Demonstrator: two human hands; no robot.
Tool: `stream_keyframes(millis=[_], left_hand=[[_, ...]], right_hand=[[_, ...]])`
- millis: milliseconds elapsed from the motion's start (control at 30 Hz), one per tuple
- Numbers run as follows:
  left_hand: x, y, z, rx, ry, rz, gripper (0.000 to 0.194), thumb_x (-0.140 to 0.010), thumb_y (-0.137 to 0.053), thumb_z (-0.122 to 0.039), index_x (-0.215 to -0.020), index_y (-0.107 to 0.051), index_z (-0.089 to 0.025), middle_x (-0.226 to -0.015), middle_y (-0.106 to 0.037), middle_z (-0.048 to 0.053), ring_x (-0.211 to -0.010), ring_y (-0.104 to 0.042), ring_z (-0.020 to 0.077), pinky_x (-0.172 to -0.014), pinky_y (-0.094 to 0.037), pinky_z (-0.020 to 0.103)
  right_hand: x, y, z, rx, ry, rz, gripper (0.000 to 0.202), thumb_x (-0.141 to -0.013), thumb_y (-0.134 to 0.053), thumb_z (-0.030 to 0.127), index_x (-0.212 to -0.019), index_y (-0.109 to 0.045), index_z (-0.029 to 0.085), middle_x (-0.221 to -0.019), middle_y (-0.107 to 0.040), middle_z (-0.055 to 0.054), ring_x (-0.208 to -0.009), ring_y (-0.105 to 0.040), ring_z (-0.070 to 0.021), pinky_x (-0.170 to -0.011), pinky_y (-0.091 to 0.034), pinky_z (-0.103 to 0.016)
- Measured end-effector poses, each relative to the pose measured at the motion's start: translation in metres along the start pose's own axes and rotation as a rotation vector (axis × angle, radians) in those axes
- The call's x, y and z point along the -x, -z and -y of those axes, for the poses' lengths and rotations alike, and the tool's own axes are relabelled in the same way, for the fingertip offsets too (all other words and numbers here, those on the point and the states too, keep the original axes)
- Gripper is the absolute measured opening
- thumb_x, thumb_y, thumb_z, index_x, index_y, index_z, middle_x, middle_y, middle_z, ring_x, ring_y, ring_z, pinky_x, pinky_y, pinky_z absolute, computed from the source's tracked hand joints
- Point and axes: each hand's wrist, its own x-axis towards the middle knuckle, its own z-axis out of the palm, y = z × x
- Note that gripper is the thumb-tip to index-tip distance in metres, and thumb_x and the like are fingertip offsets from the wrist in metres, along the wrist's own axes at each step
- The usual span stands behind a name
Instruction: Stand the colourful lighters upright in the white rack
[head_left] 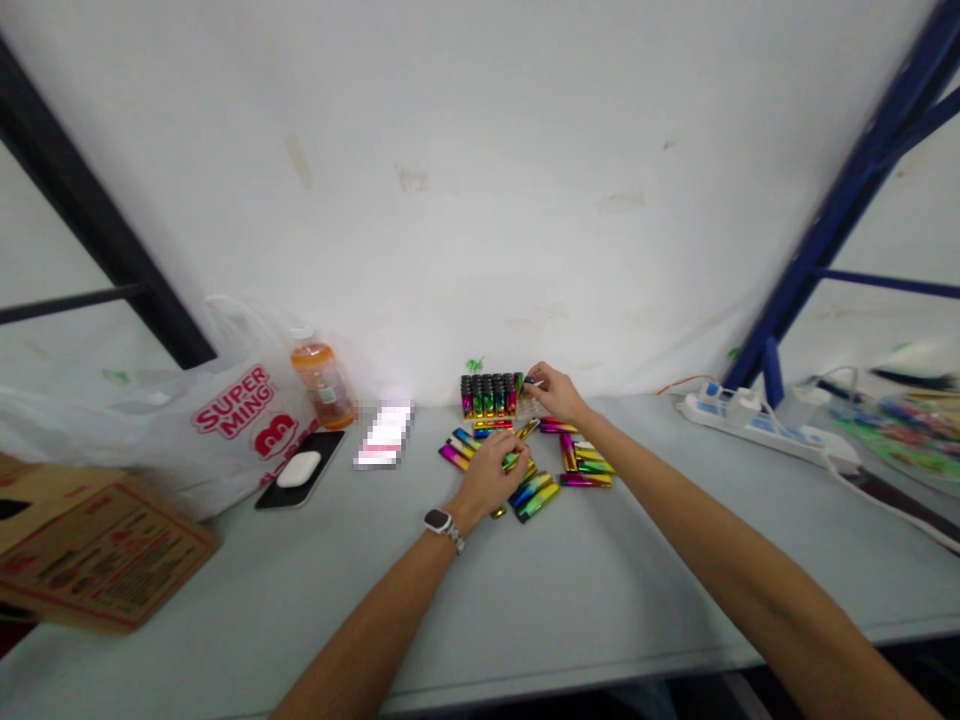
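Note:
Several shiny, multicoloured lighters (489, 396) with black tops stand upright in tight rows near the wall. A clear plastic tray (531, 408) shows at their right end. There, my right hand (556, 392) is closed, its fingertips pinching a lighter (529, 380) beside the standing rows. My left hand (495, 470) is over the loose lighters in front, fingers curled round a green-yellow lighter (511, 461) that is partly hidden. More loose lighters (536, 494) lie flat around it, and another group (586, 480) lies to the right.
At left are a cardboard box (112, 545), a white plastic bag (225, 420), an orange drink bottle (322, 380), and a white mouse (298, 469) on a dark pad (322, 455). A blurred bright phone-like rectangle (386, 435) lies nearby. A power strip (772, 430) with cables is at right.

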Motion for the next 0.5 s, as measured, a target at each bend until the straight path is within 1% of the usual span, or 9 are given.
stream_keyframes(millis=[167, 300, 400, 500], left_hand=[[0.001, -0.003, 0.005, 0.007, 0.005, 0.010, 0.016, -0.091, -0.052, -0.020, -0.076, -0.058, -0.019, -0.084, -0.064, 0.005, -0.088, -0.056, 0.0202, -0.083, -0.044, 0.035], [0.001, -0.003, 0.005, 0.006, 0.020, 0.020, 0.017, -0.092, -0.051, -0.021, -0.076, -0.058, -0.019, -0.085, -0.064, 0.005, -0.090, -0.056, 0.0198, -0.085, -0.044, 0.034], [0.001, -0.003, 0.004, 0.005, 0.020, 0.028, 0.017, -0.091, -0.051, -0.021, -0.076, -0.058, -0.019, -0.085, -0.064, 0.005, -0.090, -0.056, 0.0199, -0.085, -0.044, 0.034], [0.001, -0.003, 0.003, 0.004, 0.023, 0.030, 0.017, -0.091, -0.052, -0.020, -0.075, -0.057, -0.019, -0.085, -0.063, 0.005, -0.090, -0.056, 0.0200, -0.085, -0.044, 0.034]], right_hand=[[-0.016, -0.007, -0.014, 0.094, -0.010, 0.072, 0.009, -0.076, -0.064, 0.018, -0.084, -0.060, 0.018, -0.075, -0.067, 0.001, -0.062, -0.061, -0.0129, -0.063, -0.047, -0.025], [-0.024, -0.007, -0.020, 0.217, -0.030, 0.114, 0.008, -0.079, -0.063, 0.016, -0.087, -0.061, 0.017, -0.080, -0.070, -0.001, -0.067, -0.063, -0.0131, -0.068, -0.050, -0.026], [-0.025, -0.006, -0.020, 0.302, -0.033, 0.084, 0.011, -0.081, -0.063, 0.017, -0.092, -0.062, 0.017, -0.085, -0.072, -0.004, -0.070, -0.065, -0.0143, -0.070, -0.051, -0.027], [-0.020, -0.008, -0.018, 0.367, -0.011, 0.025, 0.023, -0.085, -0.061, 0.019, -0.108, -0.061, 0.018, -0.088, -0.073, -0.005, -0.071, -0.067, -0.0159, -0.070, -0.050, -0.027]])
